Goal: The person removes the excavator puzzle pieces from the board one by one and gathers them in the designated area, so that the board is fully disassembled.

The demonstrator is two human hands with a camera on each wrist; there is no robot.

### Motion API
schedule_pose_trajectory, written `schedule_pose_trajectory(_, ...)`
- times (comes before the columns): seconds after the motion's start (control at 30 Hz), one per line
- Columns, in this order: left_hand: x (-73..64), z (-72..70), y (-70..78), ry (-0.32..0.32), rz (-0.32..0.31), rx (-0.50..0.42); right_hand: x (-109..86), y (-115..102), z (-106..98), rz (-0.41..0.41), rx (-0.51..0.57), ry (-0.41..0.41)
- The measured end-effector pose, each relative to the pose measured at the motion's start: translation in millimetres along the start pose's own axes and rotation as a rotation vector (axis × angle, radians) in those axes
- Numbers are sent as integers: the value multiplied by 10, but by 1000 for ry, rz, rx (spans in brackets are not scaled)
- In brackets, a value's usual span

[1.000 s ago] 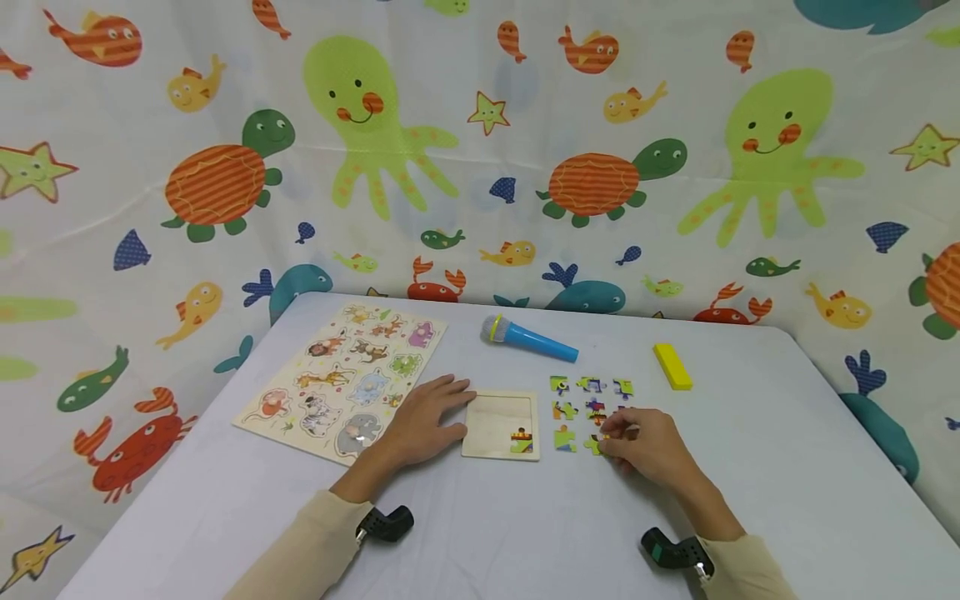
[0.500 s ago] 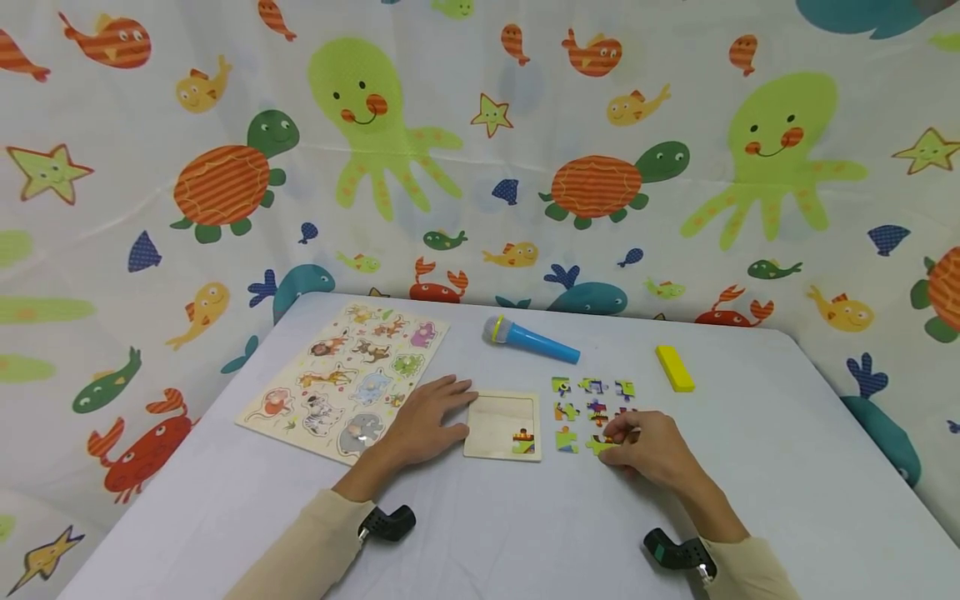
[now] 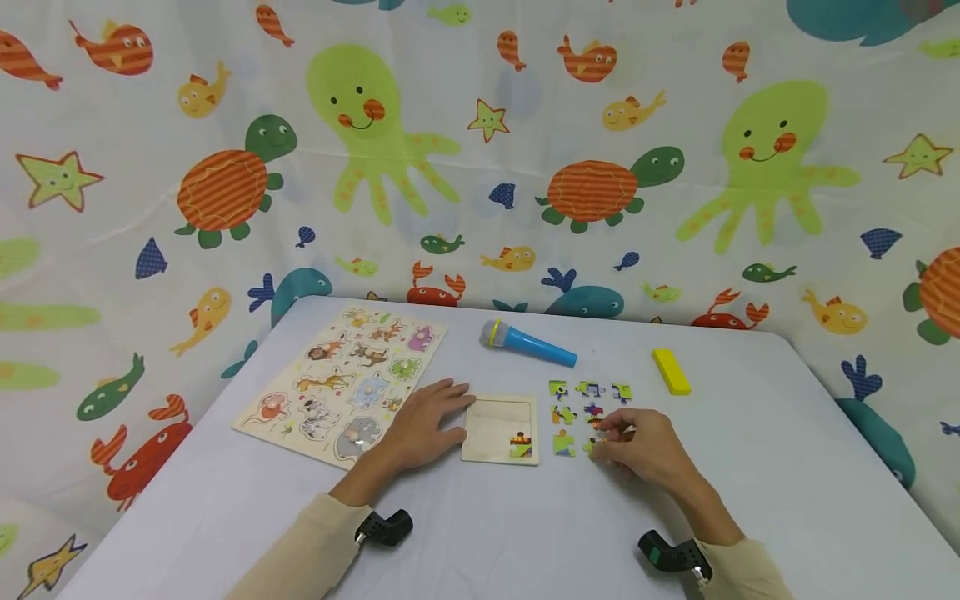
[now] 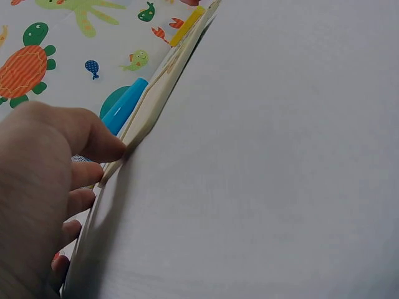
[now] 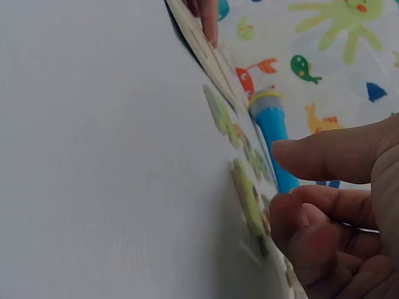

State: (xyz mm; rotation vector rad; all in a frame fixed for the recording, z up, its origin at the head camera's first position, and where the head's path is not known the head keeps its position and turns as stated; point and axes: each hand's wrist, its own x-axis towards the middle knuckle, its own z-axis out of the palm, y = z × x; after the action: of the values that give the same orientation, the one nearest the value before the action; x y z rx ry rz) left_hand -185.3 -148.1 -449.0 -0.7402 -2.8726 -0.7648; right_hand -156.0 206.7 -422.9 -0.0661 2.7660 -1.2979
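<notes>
My left hand [image 3: 429, 422] rests with spread fingers at the left edge of a small square wooden puzzle tray [image 3: 491, 429]; in the left wrist view its thumb [image 4: 103, 138] touches the rim. One colourful jigsaw piece [image 3: 521, 444] lies in the tray's near right corner. My right hand [image 3: 641, 442] is bent low over the loose jigsaw pieces laid in rows, partly hiding the right-hand ones. Its fingertips are right at the nearest middle piece [image 3: 589, 446]. In the right wrist view a gap shows between thumb and fingers, close behind a green piece [image 5: 249, 202].
A wooden animal puzzle board [image 3: 341, 383] lies at the left. A blue toy microphone [image 3: 536, 343] is behind the tray, and a yellow block [image 3: 671, 372] stands at the back right. A printed sea-animal cloth [image 3: 465, 192] hangs behind the white table [image 3: 480, 533].
The right hand has shifted slightly left over the nearest middle piece, covering more of it. The left hand keeps its place at the tray. The head view has tilted a little.
</notes>
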Motion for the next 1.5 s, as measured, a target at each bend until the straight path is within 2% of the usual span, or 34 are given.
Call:
schedule_pose_trajectory(0.2,-11,-3,-1,-4,-13,-4,25,-193,76,-78,19,23)
schedule_pose_trajectory(0.3,-15,-3,-5,-6,-15,-3,39,-282,147,-102,41,0)
schedule_pose_trajectory(0.47,-15,-3,-6,-9,-12,-10,46,-394,299,-96,72,-56)
schedule_pose_trajectory(0.67,-8,4,-8,-2,-3,-8,67,-499,464,-116,70,-106)
schedule_pose_trajectory(1.0,-12,7,-8,22,20,-1,83,-581,621,-192,77,-202)
schedule_pose_trajectory(1.3,1,17,-11,27,23,6,93,-598,686,-217,27,-178)
schedule_pose_trajectory(1.5,-8,-3,8,21,12,4,90,-611,708,-233,-17,-209)
